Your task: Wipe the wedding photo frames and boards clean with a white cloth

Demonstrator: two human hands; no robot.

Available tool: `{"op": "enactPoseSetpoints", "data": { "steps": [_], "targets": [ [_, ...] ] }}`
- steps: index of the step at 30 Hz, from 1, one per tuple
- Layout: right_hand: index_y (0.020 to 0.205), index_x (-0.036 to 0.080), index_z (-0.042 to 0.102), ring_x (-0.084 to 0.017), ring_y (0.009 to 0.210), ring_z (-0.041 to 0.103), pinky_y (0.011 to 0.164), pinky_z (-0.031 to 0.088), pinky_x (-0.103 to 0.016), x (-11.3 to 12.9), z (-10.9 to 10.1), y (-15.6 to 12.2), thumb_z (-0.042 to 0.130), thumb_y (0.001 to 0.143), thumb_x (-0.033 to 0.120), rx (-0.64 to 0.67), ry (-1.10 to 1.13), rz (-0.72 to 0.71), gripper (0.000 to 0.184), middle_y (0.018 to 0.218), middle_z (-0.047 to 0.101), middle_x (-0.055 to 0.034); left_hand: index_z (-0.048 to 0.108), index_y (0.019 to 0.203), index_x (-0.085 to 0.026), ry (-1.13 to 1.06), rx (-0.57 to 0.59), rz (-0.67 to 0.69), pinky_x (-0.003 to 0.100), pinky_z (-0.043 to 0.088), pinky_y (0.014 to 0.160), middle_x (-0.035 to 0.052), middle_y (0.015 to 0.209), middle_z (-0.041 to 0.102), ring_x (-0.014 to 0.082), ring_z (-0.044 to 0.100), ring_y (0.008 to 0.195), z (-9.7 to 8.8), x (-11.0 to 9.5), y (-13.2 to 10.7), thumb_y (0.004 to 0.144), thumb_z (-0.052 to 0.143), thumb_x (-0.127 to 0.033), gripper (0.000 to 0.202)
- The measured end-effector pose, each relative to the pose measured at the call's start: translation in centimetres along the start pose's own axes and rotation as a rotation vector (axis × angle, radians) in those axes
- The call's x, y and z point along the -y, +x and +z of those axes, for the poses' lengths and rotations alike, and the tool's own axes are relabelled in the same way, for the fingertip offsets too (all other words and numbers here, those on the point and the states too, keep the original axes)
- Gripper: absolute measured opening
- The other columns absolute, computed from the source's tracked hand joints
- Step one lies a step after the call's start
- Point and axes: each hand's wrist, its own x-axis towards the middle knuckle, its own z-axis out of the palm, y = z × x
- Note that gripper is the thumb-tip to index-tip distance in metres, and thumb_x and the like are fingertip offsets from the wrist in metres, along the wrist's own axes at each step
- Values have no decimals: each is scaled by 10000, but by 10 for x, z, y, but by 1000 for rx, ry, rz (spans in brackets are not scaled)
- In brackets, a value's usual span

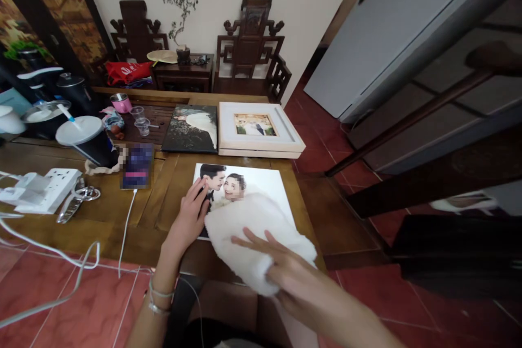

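Observation:
A photo print (267,182) of a couple lies on the wooden table in front of me, its lower right part covered by a fluffy white cloth (248,223). My left hand (193,209) rests on the left edge of the photo with its fingers stretched out, holding nothing. Over the lower part of the picture, my right hand (275,261) presses on the cloth. Some of its fingers lie spread on top, while the thumb side has a fold of the cloth bunched in it.
Behind the photo are a white framed picture (285,125) and a dark photo panel (190,141). To the left stand a lidded cup (84,138) with a straw, a phone (137,166) on a cable and a white power strip (55,187). The wooden table's (167,196) right edge is close by.

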Motion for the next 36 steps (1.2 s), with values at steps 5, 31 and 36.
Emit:
{"op": "enactPoseSetpoints", "data": {
  "steps": [5,31,36],
  "targets": [
    [1346,196,510,-295,1407,255,1143,268,-566,-23,-59,8,391,803,4,-381,-117,256,588,1515,335,-54,376,1415,-270,6,-5,0,522,292,1101,105,1505,366,227,271,1422,0,0,2,972,350,-252,444],
    [787,134,663,-356,1326,381,1015,377,-555,-61,-26,62,402,700,-37,75,-183,429,324,1245,606,-174,296,1462,-260,57,88,-31,510,223,1140,84,1545,294,215,217,1438,-6,1,4,984,345,-316,484],
    [861,101,644,-335,1145,562,922,452,-451,-91,-47,97,389,704,-45,164,-181,495,333,964,685,-188,311,1455,-260,54,63,-13,505,237,1134,95,1534,315,216,234,1433,-6,0,4,981,350,-311,478]
  ]
}}
